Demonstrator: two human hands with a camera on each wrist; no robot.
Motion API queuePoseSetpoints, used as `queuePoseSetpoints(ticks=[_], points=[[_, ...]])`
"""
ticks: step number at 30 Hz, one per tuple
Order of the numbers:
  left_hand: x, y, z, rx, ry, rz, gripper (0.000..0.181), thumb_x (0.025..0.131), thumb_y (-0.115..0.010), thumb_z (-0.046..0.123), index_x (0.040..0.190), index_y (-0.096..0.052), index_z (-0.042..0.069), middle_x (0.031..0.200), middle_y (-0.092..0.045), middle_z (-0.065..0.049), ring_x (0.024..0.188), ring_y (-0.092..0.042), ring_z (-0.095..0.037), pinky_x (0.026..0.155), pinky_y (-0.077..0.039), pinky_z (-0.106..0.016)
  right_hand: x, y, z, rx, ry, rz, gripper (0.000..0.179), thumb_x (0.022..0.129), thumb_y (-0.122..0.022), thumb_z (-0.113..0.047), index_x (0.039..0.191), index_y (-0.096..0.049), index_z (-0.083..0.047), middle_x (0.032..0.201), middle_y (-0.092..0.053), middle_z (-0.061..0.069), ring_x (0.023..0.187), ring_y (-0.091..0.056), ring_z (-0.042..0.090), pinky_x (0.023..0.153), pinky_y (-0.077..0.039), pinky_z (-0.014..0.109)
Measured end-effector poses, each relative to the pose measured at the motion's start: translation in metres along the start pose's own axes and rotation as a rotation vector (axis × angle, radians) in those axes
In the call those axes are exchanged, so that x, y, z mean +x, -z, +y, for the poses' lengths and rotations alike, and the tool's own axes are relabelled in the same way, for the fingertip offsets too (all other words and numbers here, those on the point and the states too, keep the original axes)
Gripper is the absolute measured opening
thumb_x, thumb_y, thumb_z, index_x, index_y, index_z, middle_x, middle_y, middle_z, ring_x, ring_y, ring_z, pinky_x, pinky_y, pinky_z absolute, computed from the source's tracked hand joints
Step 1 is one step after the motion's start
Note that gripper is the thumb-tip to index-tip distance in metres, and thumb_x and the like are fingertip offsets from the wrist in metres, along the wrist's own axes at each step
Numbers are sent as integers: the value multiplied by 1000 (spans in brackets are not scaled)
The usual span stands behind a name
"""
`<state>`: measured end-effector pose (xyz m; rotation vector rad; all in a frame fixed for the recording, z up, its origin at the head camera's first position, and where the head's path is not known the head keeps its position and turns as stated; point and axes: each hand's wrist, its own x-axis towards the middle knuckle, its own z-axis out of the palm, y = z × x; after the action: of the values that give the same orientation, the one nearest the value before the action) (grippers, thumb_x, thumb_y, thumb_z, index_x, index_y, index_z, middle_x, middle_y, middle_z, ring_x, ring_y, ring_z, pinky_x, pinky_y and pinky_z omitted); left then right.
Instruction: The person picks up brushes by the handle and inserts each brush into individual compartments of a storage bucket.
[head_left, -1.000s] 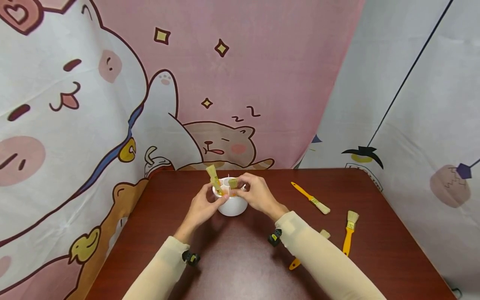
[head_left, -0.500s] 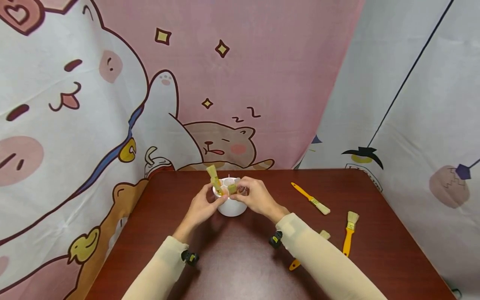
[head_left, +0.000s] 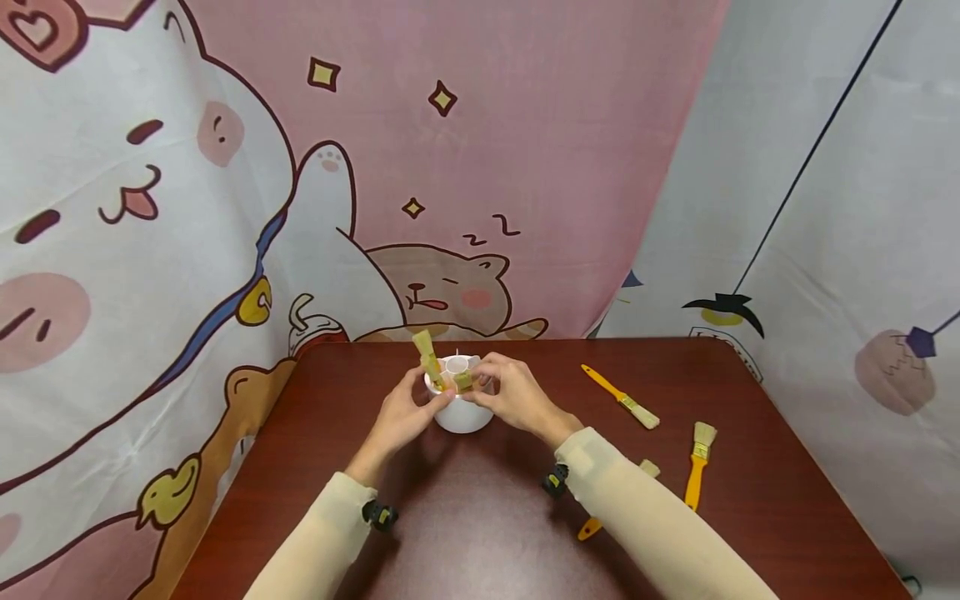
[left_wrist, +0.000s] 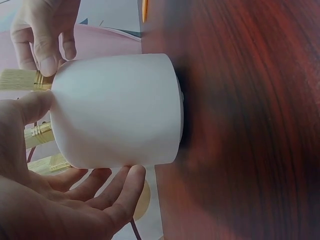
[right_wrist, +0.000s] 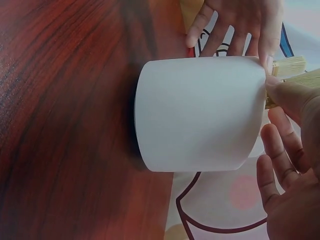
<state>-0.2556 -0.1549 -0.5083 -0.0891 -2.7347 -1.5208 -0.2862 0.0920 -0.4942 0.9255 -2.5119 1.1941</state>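
Note:
A white round holder (head_left: 463, 416) with divided compartments stands upright on the table. My left hand (head_left: 401, 419) grips its left side, thumb at the rim and fingers along the wall in the left wrist view. My right hand (head_left: 519, 395) is at the right rim and pinches a paintbrush (head_left: 462, 381), bristles up, its handle hidden inside the holder. In the right wrist view this paintbrush (right_wrist: 305, 80) shows between thumb and fingers. Two more paintbrushes lean at the holder's left side, bristles up; one brush (left_wrist: 39, 135) and the other brush (left_wrist: 50, 164) show separately in the left wrist view.
Right of the hands, three yellow-handled paintbrushes lie on the dark red table (head_left: 480, 533): one brush (head_left: 621, 397) farther back, another brush (head_left: 700, 463) near the right edge, and a third brush (head_left: 590, 528) partly under the right sleeve. A cartoon-printed cloth (head_left: 555, 167) hangs behind.
The paintbrush in my right hand has sunk a little lower into the holder, and the right fingers have shifted down with it. My left hand keeps its place on the holder.

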Motion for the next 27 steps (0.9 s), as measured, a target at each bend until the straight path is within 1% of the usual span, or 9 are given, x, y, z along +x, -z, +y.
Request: queuePoseSetpoints(ticks=[2, 7, 10, 15, 16, 19, 22, 24, 27], points=[[0, 0, -1, -1, 3, -1, 84, 105, -87, 47, 173, -52, 12, 174, -59, -21, 160, -60, -46, 127, -51, -71, 0, 0, 0, 1, -4, 0, 21, 96, -99, -15, 111, -86, -11, 107, -76, 4, 97, -78, 24, 84, -68, 49], [1, 0, -1, 4, 9, -4, 84, 105, -87, 48, 173, -52, 12, 174, -60, -21, 161, -59, -47, 128, -50, -71, -3, 6, 1, -18, -5, 8, 29, 95, -100, -17, 122, -88, -12, 111, -78, 3, 101, -80, 25, 87, -65, 33], [1, 0, 0, 4, 11, -3, 84, 105, -87, 48, 173, -52, 12, 174, -60, -21, 162, -58, -47, 128, -50, -71, -6, 10, 2, -16, -2, 9, 33, 96, -99, -17, 127, -88, -13, 114, -80, 3, 102, -80, 27, 89, -63, 28], [0, -1, 1, -3, 12, -7, 83, 105, -87, 45, 173, -51, 11, 173, -61, -21, 158, -63, -44, 128, -52, -68, -14, 20, 5, -27, -21, 6, 36, 97, -98, -15, 131, -88, -16, 118, -81, 3, 103, -78, 22, 94, -65, 33], [0, -1, 1, -6, 10, -7, 83, 105, -88, 44, 173, -51, 11, 173, -61, -21, 157, -64, -44, 127, -53, -67, -16, 23, 5, -29, -29, 5, 36, 97, -98, -15, 131, -88, -17, 118, -81, 3, 104, -78, 22, 95, -65, 35], [0, -1, 1, -23, 6, -5, 83, 105, -88, 43, 172, -51, 11, 172, -61, -21, 154, -67, -44, 126, -54, -66, -21, 32, 5, -22, -51, -2, 37, 97, -97, -11, 133, -87, -15, 120, -80, 3, 107, -80, 29, 98, -68, 44], [0, 0, 2, -37, 6, -1, 83, 105, -89, 42, 172, -51, 11, 172, -62, -22, 152, -69, -44, 125, -55, -66, -26, 41, 7, -22, -78, -15, 37, 98, -96, -10, 134, -86, -14, 121, -79, 1, 111, -81, 32, 101, -68, 52], [0, 0, 2, -39, 7, 1, 83, 105, -89, 42, 172, -51, 11, 172, -62, -21, 152, -69, -44, 125, -56, -65, -31, 47, 8, -33, -93, -24, 36, 99, -95, -11, 133, -86, -15, 122, -80, 0, 112, -81, 31, 102, -68, 54], [1, -1, 2, -36, 11, 2, 83, 105, -88, 42, 172, -51, 11, 173, -61, -21, 151, -70, -44, 125, -56, -64, -39, 56, 10, -61, -111, -38, 34, 100, -95, -13, 132, -86, -19, 125, -80, -1, 114, -81, 29, 103, -68, 54]])
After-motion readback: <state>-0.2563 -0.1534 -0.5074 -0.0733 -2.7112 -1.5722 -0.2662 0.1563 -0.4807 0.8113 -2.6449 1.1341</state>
